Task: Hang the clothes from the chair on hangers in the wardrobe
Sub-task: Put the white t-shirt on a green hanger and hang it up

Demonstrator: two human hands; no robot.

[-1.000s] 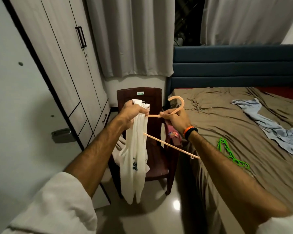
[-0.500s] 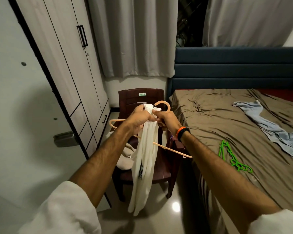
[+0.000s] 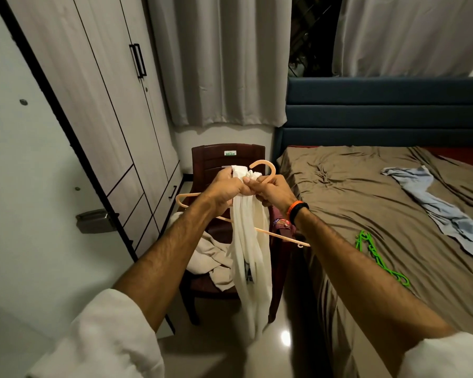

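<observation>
Clothes-bearing peach hanger (image 3: 268, 234) now threaded through the white garment (image 3: 250, 257), gripped with it by left hand (image 3: 227, 188) and right hand (image 3: 275, 190), hook up, bar slanting left-to-right above the chair (image 3: 216, 159).

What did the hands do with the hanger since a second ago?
The right hand brought the hanger leftward to the shirt that the left hand grips, and its left arm now sticks out past that hand. Both hands kept their grips; chair and bed unchanged.
</observation>
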